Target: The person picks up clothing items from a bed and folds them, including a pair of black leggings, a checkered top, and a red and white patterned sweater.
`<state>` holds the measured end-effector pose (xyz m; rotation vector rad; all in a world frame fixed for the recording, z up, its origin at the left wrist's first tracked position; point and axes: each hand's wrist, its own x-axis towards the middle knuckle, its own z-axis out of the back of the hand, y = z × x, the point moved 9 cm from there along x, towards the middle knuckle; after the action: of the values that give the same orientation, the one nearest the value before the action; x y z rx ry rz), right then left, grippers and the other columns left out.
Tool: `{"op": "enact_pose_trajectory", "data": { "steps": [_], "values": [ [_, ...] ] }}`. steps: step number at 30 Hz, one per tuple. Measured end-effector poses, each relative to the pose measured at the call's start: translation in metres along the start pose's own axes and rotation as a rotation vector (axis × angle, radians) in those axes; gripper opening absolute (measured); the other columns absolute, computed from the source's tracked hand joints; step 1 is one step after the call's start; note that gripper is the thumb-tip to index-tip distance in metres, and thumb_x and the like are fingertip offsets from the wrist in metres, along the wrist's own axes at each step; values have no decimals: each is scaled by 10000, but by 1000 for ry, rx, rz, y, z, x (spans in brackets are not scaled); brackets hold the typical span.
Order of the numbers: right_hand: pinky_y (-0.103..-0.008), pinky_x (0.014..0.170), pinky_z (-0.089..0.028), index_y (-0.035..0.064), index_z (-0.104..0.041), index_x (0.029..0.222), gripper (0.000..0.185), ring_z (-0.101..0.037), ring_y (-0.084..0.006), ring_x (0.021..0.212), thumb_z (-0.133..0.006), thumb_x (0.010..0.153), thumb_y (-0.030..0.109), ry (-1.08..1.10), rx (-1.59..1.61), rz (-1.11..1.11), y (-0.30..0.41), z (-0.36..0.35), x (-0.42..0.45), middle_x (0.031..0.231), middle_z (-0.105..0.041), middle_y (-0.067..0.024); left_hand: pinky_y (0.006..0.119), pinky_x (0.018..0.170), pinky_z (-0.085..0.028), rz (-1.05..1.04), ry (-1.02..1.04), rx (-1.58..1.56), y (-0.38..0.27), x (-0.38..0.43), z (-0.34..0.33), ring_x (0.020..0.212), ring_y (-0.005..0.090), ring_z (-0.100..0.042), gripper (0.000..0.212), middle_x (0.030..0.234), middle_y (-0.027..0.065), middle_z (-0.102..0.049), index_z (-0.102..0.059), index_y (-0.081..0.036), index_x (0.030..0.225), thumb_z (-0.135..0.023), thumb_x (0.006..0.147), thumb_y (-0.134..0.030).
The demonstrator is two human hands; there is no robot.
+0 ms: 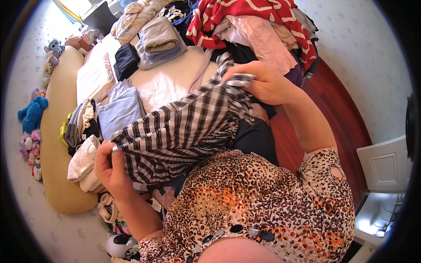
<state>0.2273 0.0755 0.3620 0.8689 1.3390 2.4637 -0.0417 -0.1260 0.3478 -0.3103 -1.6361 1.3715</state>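
A black-and-white checked cloth garment [177, 128] is stretched between my two hands above my lap. My left hand [111, 167] pinches one edge of it between thumb and fingers. Farther off and to the right, my right hand [260, 80] grips a bunched part of the same garment. Its lower folds hang over my legs, and I cannot tell what kind of garment it is. Just beyond my left hand, a folded light-blue garment [120, 110] lies on the bed [164, 82].
A heap of clothes with a red-and-white knit [253, 8] rises at the back right. Folded grey cloth [159, 36] and a dark folded garment [126, 61] lie farther back. Rolled clothes [79, 121] and white folded cloth [84, 159] sit left. Plush toys [33, 111] line the yellow headboard [62, 131].
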Motion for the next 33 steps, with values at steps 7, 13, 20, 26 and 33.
{"op": "enact_pose_trajectory", "data": {
  "steps": [7, 13, 20, 26, 33],
  "values": [
    [-228, 566, -468, 15, -641, 979, 166, -567, -85, 602, -518, 868, 19, 171, 278, -348, -16, -47, 16, 750, -600, -4, 166, 650, -312, 184, 15, -107, 46, 23, -9, 697, 21, -410, 52, 776, -74, -505, -596, -40, 902, -607, 928, -84],
    [-294, 779, -426, 22, -612, 920, 289, -559, -186, 853, -478, 685, -80, 246, -100, 50, 16, -47, 26, 874, -607, -72, 161, 644, -320, 216, 30, -111, 56, 17, -12, 694, 18, -418, 43, 778, -74, -511, -603, -34, 912, -611, 923, -76],
    [-375, 730, -451, 17, -600, 879, 258, -583, -318, 846, -562, 650, -95, 184, -415, 116, 10, -46, 21, 858, -564, -128, 163, 656, -321, 164, 17, -87, 51, 19, 0, 718, 16, -426, 38, 799, -71, -517, -601, -30, 908, -605, 922, -66],
    [-312, 742, -450, 0, -583, 903, 287, -575, -275, 820, -514, 673, -157, -188, -377, 62, 20, 6, 19, 844, -547, -121, 163, 690, -324, 53, -19, -2, 27, 22, 8, 758, 25, -431, 14, 837, -62, -516, -590, -28, 926, -585, 924, -41],
    [-350, 934, -466, 53, -577, 1212, 474, -601, -305, 1081, -523, 766, -96, -224, -585, 209, 40, 43, 52, 1141, -625, -181, 191, 702, -371, -63, 75, 192, -1, 54, 3, 783, 46, -451, 63, 851, -48, -523, -577, -2, 980, -581, 919, -15]
  ]
}}
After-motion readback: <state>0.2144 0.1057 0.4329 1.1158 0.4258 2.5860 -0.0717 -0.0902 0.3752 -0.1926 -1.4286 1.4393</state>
